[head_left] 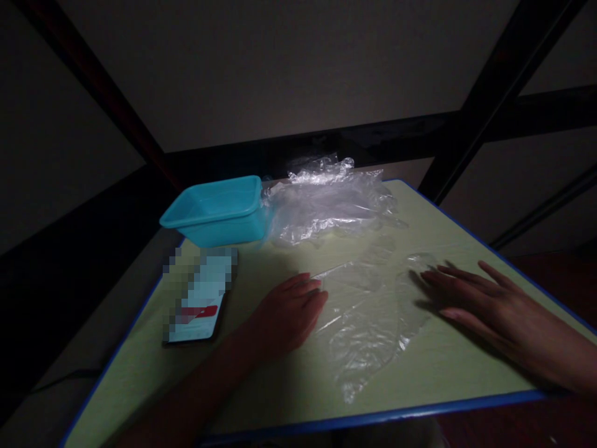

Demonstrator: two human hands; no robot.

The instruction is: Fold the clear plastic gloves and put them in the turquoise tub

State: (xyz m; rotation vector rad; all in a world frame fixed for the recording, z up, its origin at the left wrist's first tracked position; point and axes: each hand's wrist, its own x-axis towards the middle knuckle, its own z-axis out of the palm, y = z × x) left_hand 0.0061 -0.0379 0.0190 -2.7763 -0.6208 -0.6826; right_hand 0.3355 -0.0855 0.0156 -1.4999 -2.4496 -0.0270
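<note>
A thin, clear disposable plastic glove [364,330] lies spread and wrinkled on the table, its finger-like parts pointing away from me. My left hand [296,311] is at its left edge, fingers curled together on the film. Over the right side of the glove, my right hand [485,305] is held with its fingers stretched out and apart, nothing in them. Behind is a crumpled heap of similar clear plastic gloves [331,208].
A turquoise plastic basket [224,227] stands at the back left, against the heap. In front of it lies a phone [200,305] with its screen lit and partly blurred. The pale table [280,398] has a blue edge, and a wall rises behind it.
</note>
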